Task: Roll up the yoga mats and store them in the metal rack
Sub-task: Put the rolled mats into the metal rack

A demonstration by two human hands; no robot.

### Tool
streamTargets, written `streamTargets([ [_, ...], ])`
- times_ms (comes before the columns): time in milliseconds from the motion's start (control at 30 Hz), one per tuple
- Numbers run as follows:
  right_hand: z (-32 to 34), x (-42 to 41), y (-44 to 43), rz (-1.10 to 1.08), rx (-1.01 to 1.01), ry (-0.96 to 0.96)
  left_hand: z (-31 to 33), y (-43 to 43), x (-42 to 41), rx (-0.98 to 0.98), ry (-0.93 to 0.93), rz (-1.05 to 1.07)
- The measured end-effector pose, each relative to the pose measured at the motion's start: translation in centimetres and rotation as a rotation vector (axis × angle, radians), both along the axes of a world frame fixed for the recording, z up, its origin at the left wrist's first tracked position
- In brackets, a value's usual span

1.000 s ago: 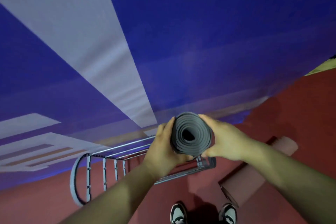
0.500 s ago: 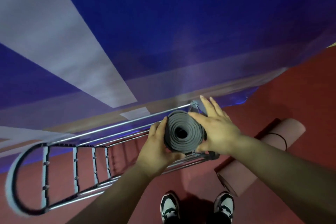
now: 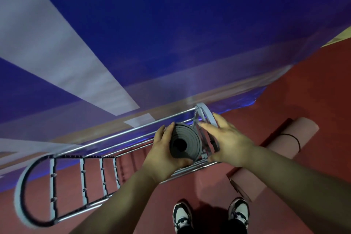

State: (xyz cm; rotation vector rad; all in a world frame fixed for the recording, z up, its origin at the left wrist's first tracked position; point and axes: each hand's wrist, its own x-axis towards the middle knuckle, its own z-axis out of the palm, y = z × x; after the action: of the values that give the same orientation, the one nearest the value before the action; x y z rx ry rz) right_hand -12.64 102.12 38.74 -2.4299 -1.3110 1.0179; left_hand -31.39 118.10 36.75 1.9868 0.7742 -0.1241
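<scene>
A rolled grey yoga mat [image 3: 185,143] stands on end in the right-hand slot of the metal rack [image 3: 83,175], and I look down on its spiral end. My left hand [image 3: 163,155] grips the roll from the left and below, fingers curled round it. My right hand [image 3: 226,141] hovers just to the right of the roll with fingers spread and straight, off the mat, over the rack's right end loop. A rolled pink mat [image 3: 273,156] with a black band lies on the red floor to the right of the rack.
The rack stands against a blue and white wall [image 3: 171,34]; its several left-hand slots hold nothing. My two shoes [image 3: 210,214] stand on the red floor [image 3: 313,89] just in front of the rack, close to the pink mat.
The grey mat has gone down into the rack's right slot. My right hand has come off the roll and opened; my left hand keeps its grip.
</scene>
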Motion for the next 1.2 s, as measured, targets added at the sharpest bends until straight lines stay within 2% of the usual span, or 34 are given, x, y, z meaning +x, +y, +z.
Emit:
streamTargets([
  [133, -1.0, -0.8, -0.1, -0.03, 0.223, 0.046, 0.1, -0.4, 0.9, -0.024, 0.034, 0.035],
  [267, -1.4, -0.5, 0.0, -0.033, 0.288, 0.069, 0.9, -1.0, 1.4, -0.02, 0.048, 0.049],
  [600, -0.5, 0.0, -0.8, -0.025, 0.191, 0.013, 1.4, -1.4, 1.9, 0.036, 0.05, 0.021],
  [967, 1.2, 1.2, -3.9, -0.143, 0.156, 0.026, 3.0, -3.0, 1.8, 0.284, 0.056, -0.009],
  [1200, 1.0, 1.6, -7.0, -0.208, 0.157, 0.007, 3.4, -4.4, 2.2, 0.275, 0.066, -0.043],
])
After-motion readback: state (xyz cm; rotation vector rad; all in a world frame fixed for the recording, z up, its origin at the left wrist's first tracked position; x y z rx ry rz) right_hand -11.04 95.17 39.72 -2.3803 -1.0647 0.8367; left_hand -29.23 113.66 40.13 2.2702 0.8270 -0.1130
